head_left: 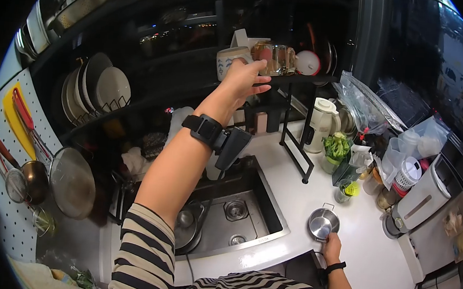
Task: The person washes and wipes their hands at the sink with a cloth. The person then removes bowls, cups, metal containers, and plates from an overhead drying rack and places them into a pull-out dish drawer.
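Note:
My left hand [244, 79] reaches up to the black shelf at a white mug with a blue pattern [225, 60]. It covers the mug's lower right side and appears to grip it, with some fingers stretched to the right. The exact contact is hidden behind the hand. Just right of the mug are several amber glass cups [273, 58]. Low on the right, my right hand [332, 247] is closed on the near handle of a small steel pot [323, 224]. This two-handled pot sits upright at the white counter [273, 173]; its inside looks bare.
A sink [257, 229] holding a pan [187, 230] lies below my left arm. Plates [113, 88] stand in a rack to the left. Along the right are a white jug [321, 125], leafy greens [337, 147], a glass with a yellow-green item [347, 191] and a white appliance [424, 197].

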The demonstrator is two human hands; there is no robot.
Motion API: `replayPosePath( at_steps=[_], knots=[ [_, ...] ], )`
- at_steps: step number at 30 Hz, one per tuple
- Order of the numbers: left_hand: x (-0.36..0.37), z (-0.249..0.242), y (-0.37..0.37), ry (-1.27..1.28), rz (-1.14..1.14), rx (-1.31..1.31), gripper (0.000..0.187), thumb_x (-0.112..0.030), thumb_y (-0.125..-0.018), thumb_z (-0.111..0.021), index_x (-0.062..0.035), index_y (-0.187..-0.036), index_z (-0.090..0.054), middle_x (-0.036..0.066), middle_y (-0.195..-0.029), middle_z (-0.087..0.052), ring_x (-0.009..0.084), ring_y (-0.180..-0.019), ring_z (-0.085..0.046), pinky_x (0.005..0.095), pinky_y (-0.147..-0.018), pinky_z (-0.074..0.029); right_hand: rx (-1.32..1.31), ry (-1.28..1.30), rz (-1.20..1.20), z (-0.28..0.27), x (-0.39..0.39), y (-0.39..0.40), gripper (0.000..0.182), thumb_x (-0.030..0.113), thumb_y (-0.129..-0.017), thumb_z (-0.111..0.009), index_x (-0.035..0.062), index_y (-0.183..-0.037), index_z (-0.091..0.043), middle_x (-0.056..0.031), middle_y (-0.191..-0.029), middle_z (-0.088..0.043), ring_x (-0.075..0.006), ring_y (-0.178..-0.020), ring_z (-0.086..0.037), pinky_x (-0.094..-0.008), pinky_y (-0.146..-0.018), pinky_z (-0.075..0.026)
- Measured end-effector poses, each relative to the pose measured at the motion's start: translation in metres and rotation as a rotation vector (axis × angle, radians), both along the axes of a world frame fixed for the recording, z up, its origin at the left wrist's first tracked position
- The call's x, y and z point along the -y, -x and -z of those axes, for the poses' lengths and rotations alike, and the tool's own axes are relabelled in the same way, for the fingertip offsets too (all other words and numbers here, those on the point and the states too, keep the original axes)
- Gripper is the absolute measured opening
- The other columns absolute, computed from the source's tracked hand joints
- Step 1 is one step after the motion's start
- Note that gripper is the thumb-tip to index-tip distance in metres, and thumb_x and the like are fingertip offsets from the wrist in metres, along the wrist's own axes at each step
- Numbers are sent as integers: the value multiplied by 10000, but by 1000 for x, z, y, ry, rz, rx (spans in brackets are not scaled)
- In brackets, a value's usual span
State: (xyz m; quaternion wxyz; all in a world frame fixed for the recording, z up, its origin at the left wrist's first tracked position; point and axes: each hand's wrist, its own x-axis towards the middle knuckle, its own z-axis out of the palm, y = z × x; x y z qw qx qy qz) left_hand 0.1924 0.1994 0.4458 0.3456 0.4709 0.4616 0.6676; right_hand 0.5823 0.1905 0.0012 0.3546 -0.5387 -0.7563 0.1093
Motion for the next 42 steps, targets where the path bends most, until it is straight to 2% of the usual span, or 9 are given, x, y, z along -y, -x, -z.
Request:
replayPosePath(
  at_steps=[7,12,14,18,25,29,32,33,42],
  knots=[
    [-28,-4,5,109,-6,392,238,-123,-879,-487,-20,-1088,-438,132,-994,-460,231,-804,-552,337,-630,-513,286,109,30,-56,-1,-3,269,-38,-712,-486,27,-970,-524,-183,-972,-548,-373,-813,-564,-423,-684,-475],
    [-19,-22,13,39,-319,100,132,-123,-895,-418,-50,-807,-483,11,-660,-397,112,-567,-360,251,-470,-350,-76,-217,-144,-199,-39,43,349,47,-777,-564,9,-1118,-503,-172,-969,-586,-322,-748,-586,-366,-644,-468],
    [-9,-30,23,18,-334,124,137,-128,-893,-416,-44,-800,-469,2,-638,-397,112,-556,-363,260,-478,-355,-282,-318,-294,-268,-52,78,312,49,-792,-570,2,-1098,-530,-140,-928,-611,-191,-681,-582,-280,-603,-461],
    [23,-36,21,-139,-323,124,118,-104,-878,-416,-46,-788,-464,-7,-612,-386,113,-546,-356,265,-508,-359,-528,-475,-569,-367,-75,153,277,75,-800,-594,-7,-1060,-545,-108,-882,-624,-148,-697,-587,-262,-614,-458],
    [101,-7,11,-364,-274,55,168,-153,-918,-426,-61,-778,-445,-9,-649,-367,103,-606,-368,245,-552,-350,-185,-375,-350,-444,-132,263,501,368,-729,-630,-38,-1013,-561,-240,-894,-616,-374,-815,-602,-405,-735,-469],
    [148,18,4,-403,-257,70,197,-192,-939,-414,-59,-795,-438,-8,-677,-350,100,-639,-369,242,-567,-347,-94,-331,-300,-461,-148,279,452,343,-696,-578,-79,-855,-615,-299,-819,-594,-416,-853,-583,-436,-752,-466],
    [175,33,1,-397,-269,91,199,-202,-942,-409,-61,-805,-436,-9,-682,-349,100,-642,-370,240,-566,-348,-34,-345,-343,-464,-164,291,477,396,-746,-576,-68,-842,-624,-267,-786,-613,-368,-784,-615,-383,-702,-469],
    [181,36,0,-398,-271,99,199,-203,-943,-405,-61,-807,-435,-9,-681,-349,100,-641,-370,239,-567,-348,-10,-363,-358,-466,-168,290,478,367,-740,-546,-100,-818,-608,-320,-831,-575,-433,-858,-572,-436,-743,-461],
    [205,53,-3,-375,-306,117,205,-221,-946,-393,-75,-803,-416,-16,-676,-346,91,-628,-358,226,-555,-342,-109,-256,-358,-505,-229,287,513,403,-813,-523,-102,-818,-614,-312,-829,-585,-420,-863,-579,-419,-757,-456]
  ],
)
